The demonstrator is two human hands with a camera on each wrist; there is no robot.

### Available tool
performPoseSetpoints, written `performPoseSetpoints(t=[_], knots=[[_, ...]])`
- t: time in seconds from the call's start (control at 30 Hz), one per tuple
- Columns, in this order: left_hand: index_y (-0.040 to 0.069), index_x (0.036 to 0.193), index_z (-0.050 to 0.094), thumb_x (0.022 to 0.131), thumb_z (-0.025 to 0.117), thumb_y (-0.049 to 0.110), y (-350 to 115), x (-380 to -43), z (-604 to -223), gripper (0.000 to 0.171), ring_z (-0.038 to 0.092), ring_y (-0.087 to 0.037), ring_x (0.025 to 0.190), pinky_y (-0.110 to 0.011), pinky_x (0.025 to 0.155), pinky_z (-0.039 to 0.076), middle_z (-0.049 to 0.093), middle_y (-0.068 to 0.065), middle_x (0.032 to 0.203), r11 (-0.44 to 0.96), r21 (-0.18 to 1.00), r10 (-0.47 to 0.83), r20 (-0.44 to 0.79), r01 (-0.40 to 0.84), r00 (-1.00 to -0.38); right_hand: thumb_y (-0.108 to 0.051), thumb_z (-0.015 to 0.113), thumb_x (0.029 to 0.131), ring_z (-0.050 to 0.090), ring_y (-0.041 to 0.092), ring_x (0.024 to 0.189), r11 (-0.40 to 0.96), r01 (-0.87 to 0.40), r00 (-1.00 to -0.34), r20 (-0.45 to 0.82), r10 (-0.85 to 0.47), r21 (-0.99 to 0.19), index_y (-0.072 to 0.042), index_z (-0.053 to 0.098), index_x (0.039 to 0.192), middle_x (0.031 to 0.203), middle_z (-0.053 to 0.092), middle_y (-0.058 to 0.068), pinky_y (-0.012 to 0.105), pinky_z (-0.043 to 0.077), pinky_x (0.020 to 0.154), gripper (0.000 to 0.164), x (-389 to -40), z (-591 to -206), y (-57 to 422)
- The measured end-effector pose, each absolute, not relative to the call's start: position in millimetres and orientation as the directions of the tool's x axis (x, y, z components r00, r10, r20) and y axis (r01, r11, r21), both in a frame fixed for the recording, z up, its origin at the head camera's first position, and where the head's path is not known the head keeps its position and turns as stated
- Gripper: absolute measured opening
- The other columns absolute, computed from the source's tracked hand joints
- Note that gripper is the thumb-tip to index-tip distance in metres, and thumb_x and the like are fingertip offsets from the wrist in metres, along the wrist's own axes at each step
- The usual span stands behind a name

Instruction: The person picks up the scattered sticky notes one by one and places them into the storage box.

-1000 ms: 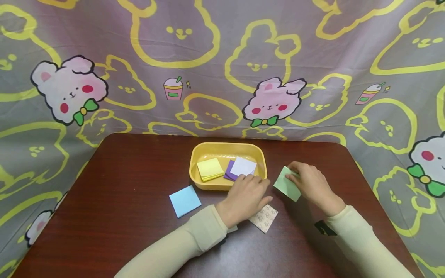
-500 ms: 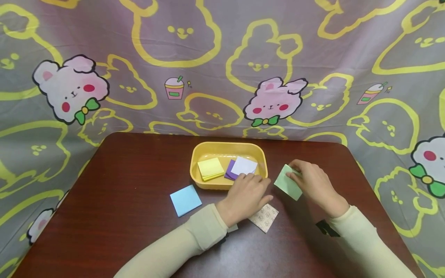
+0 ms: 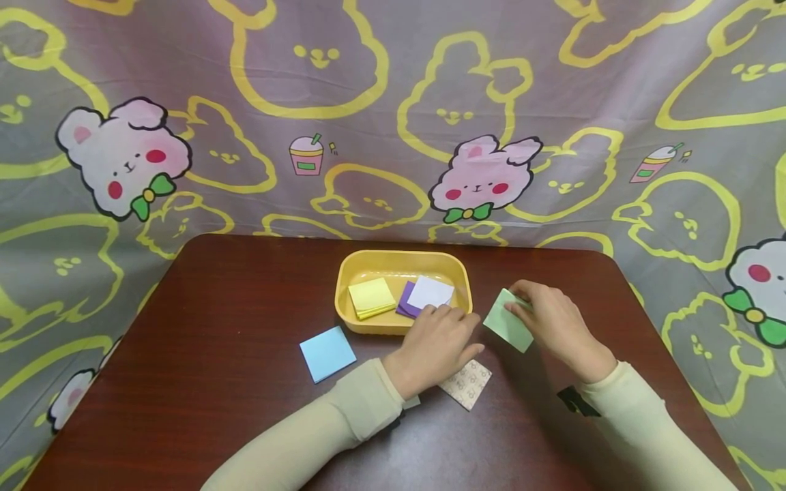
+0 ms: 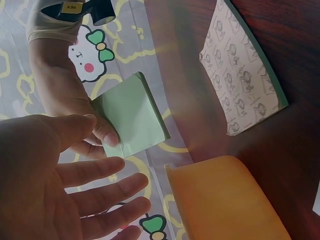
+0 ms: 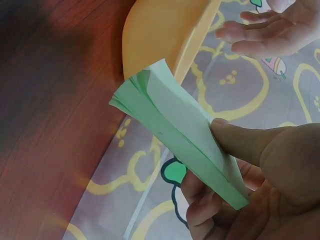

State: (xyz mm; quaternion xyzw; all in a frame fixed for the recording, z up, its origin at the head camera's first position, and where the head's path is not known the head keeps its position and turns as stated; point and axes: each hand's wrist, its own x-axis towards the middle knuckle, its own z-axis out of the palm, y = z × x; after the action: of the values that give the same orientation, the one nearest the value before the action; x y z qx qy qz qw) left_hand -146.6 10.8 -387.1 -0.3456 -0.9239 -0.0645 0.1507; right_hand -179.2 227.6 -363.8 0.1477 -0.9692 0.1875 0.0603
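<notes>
My right hand [image 3: 555,327] pinches a pad of light green sticky notes [image 3: 508,320] by its upper right edge, thumb on the near face. In the right wrist view the green pad [image 5: 175,135] shows its layered edge, with the sheets fanned at one corner. My left hand [image 3: 432,348] hovers at the front of the yellow tray [image 3: 344,307], its fingers spread and relaxed, holding nothing in the left wrist view. Below it lies a patterned beige pad [image 3: 469,387], partly hidden by the hand. A blue sticky-note pad [image 3: 328,354] lies left of the left hand.
Inside the tray sit a yellow pad [image 3: 372,298] and a white pad [image 3: 431,293] overlapping a purple pad [image 3: 405,300]. A small pale piece [image 3: 411,404] shows beside the left cuff. A patterned curtain [image 3: 368,136] hangs behind the dark red table [image 3: 215,327].
The right hand has lifted very slightly with the green pad. The left hand stays nearly still over the tray's front edge.
</notes>
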Motion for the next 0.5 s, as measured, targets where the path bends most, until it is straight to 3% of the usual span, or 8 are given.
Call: performPoseSetpoints(t=[0.5], knots=[[0.017,0.114,0.061,0.091,0.049,0.049,11.8,-148.5,-383.9,0.041,0.059,-0.016,0.090,-0.032,0.072,0.042,0.065,0.002,0.097,0.756,0.034,0.616,0.305,0.654,-0.727,-0.020,0.066,0.085,0.054,0.015,0.066,0.886,-0.310,-0.948,0.184,-0.260,-0.344,-0.008,0.066,0.095,0.084,0.067,0.002,0.036,0.043,0.055,0.016,-178.2,-361.5,225.9]])
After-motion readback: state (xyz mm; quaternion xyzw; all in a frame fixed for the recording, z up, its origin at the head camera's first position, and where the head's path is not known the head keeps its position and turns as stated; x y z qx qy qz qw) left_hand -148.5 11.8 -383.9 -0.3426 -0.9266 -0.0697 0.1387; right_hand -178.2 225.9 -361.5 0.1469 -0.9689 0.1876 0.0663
